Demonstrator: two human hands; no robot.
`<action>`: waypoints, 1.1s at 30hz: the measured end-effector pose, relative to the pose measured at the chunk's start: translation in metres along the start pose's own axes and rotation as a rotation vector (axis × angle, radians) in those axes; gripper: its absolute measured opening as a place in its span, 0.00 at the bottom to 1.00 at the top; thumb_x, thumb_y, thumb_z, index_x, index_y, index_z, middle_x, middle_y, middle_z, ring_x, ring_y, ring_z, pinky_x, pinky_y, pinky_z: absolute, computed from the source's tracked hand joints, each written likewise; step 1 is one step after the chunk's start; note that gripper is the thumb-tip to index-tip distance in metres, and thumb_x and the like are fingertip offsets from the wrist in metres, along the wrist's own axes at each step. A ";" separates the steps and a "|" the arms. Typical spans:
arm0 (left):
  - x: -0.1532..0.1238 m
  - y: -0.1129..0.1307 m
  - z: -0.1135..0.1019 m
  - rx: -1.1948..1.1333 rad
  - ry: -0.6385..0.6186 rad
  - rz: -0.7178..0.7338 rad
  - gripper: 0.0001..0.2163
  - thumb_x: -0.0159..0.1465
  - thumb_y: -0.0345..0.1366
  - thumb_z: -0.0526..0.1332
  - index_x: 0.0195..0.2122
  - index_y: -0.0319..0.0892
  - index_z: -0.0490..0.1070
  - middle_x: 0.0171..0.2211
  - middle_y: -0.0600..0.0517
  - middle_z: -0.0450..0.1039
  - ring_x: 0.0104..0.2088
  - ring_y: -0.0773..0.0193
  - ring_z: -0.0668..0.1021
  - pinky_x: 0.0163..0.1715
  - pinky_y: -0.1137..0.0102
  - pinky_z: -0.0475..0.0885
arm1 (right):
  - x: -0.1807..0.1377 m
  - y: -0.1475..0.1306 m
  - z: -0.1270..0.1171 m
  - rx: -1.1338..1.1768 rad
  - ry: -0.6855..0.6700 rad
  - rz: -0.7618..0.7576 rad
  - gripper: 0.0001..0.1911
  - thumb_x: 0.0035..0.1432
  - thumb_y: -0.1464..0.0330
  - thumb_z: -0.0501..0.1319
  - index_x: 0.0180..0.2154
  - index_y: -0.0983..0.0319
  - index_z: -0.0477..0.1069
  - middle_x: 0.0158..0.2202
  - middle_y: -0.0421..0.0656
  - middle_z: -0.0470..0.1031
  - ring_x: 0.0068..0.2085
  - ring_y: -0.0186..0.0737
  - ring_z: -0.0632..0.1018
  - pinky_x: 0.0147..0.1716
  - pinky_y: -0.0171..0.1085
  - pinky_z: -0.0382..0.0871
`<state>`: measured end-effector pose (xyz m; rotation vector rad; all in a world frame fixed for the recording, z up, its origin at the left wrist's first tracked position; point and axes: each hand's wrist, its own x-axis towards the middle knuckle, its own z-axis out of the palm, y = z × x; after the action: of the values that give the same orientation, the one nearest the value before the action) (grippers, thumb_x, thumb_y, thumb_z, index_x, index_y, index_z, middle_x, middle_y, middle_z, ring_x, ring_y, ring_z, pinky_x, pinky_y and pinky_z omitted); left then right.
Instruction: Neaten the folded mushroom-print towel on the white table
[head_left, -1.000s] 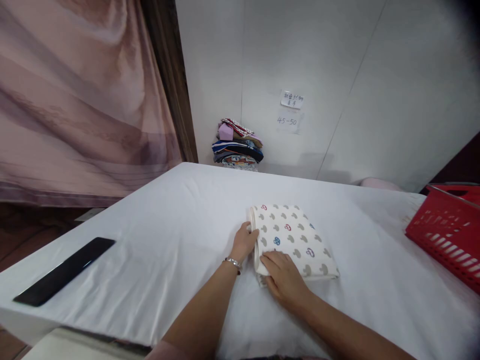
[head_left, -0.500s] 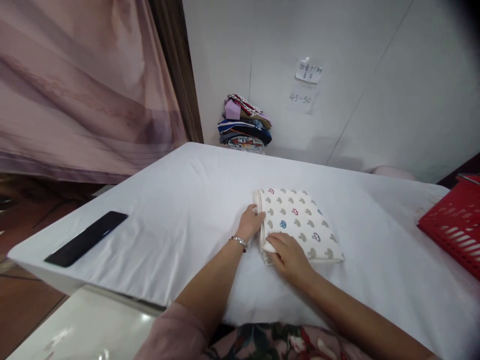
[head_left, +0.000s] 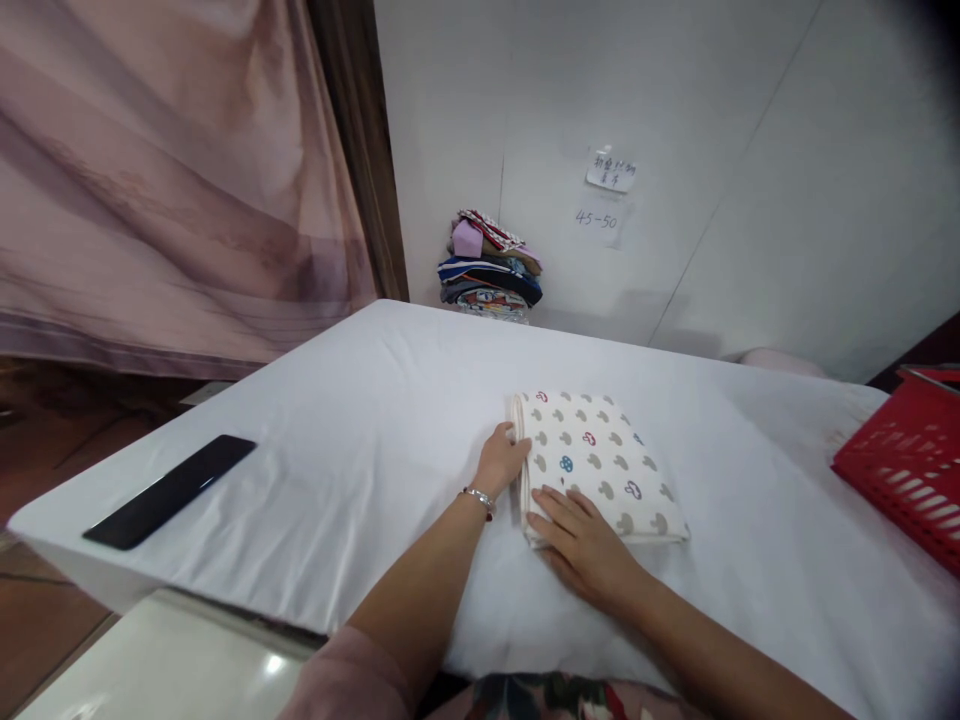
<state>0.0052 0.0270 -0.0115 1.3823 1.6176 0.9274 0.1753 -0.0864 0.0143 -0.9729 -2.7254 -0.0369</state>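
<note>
Two hands on one folded cream cloth [head_left: 600, 462], mid tabletop [head_left: 337, 450], long axis running away from the person, rolled fold facing left, left hand [head_left: 501, 462] resting loosely against that fold, right hand [head_left: 581, 540] now flat, fingers spread on the near corner it pinched before

Both forearms are bare; the left wrist wears a silver bracelet [head_left: 478, 497] (beaded, it seems), with a pink sleeve [head_left: 352, 680] above.
</note>
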 end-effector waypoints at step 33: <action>0.094 0.020 -0.015 0.306 -0.001 0.218 0.14 0.57 0.32 0.54 0.41 0.49 0.76 0.40 0.55 0.77 0.41 0.63 0.76 0.40 0.73 0.68 | -0.005 0.002 0.011 0.121 -0.086 0.050 0.29 0.60 0.67 0.52 0.62 0.56 0.50 0.65 0.44 0.45 0.65 0.47 0.48 0.61 0.54 0.40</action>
<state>-0.0084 0.1227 0.0020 1.7971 1.6827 0.8246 0.1777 -0.0864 0.0020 -1.0292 -2.7422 0.1809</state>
